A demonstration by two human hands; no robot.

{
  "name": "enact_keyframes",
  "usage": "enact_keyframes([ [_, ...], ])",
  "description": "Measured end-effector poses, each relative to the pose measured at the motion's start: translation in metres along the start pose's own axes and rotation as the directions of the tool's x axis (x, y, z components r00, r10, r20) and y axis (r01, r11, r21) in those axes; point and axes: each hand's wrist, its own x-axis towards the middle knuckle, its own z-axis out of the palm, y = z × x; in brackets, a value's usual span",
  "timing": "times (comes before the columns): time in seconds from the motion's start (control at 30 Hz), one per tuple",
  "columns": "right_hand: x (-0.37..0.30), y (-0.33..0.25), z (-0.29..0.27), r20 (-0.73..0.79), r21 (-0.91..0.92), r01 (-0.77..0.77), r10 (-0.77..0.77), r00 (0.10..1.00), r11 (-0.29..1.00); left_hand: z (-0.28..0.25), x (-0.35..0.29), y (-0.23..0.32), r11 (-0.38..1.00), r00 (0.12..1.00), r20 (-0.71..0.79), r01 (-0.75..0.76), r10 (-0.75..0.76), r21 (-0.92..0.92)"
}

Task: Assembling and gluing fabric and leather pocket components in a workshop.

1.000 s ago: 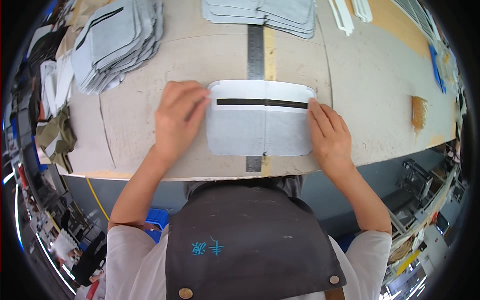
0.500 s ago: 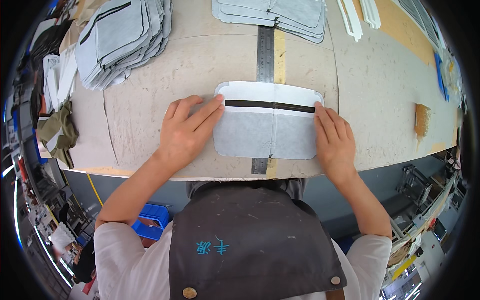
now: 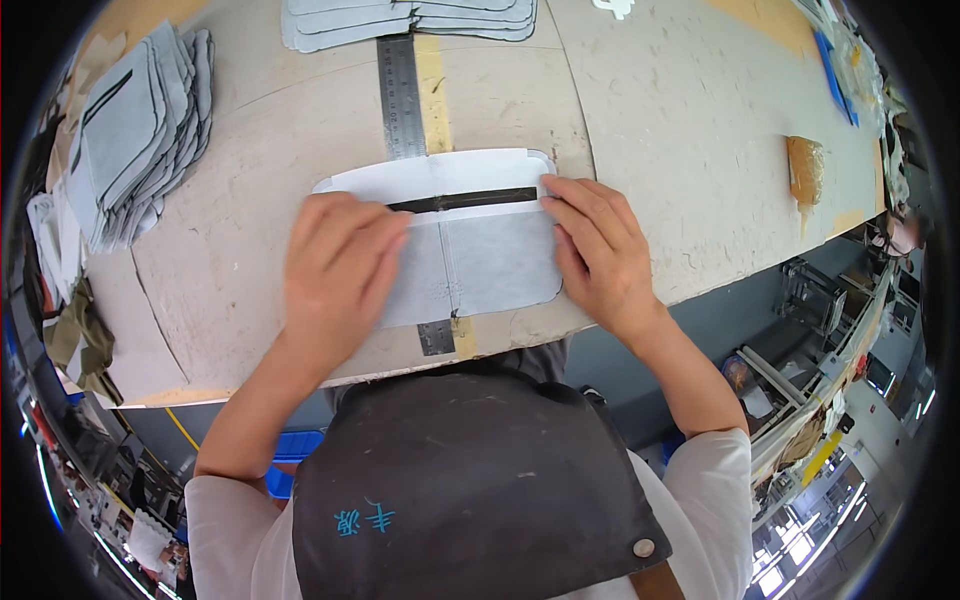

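A pale grey fabric panel (image 3: 500,255) with rounded corners lies on the table before me, a white band along its far part and a seam down its middle. A narrow black strip (image 3: 480,200) runs across that band. My left hand (image 3: 340,260) covers the strip's left end, its fingers bent and drawn together; what they pinch is hidden. At the panel's right edge, my right hand (image 3: 605,250) rests its fingertips by the strip's other end, thumb apart from the fingers. Under the panel passes a steel ruler (image 3: 402,100), showing beyond both long edges.
Stacks of similar grey panels lie at the far left (image 3: 130,140) and the far middle (image 3: 410,22). Yellow tape (image 3: 433,95) runs beside the ruler. An amber block (image 3: 804,170) and a blue pen-like tool (image 3: 835,75) lie to the right. Olive cloth (image 3: 80,345) hangs at the left edge.
My left hand has moved inward over the strip's left end and its fingers have curled. My right fingers have bent, with the thumb now showing. The whole view has shifted and tilted.
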Motion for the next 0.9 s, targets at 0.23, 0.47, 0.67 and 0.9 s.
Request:
enact_keyframes([
  [0.23, -0.003, -0.002, 0.000, 0.038, -0.033, 0.015, -0.013, 0.999, 0.999, 0.049, 0.022, 0.022, 0.983, 0.995, 0.012, -0.093, 0.097, -0.159],
  [0.47, -0.005, -0.007, -0.001, 0.144, -0.267, 0.130, -0.094, 0.985, 0.955, 0.055, 0.026, 0.022, 0.987, 0.997, 0.014, -0.078, 0.081, -0.141],
  [0.67, -0.002, -0.004, 0.000, 0.044, -0.180, 0.079, -0.072, 0.996, 0.981, 0.059, 0.028, 0.022, 0.987, 0.996, -0.010, -0.089, 0.088, -0.131],
  [0.9, 0.001, -0.006, 0.002, -0.067, 0.002, -0.070, 0.070, 0.995, 0.998, 0.063, 0.028, 0.022, 0.986, 0.998, -0.031, -0.066, 0.062, -0.153],
])
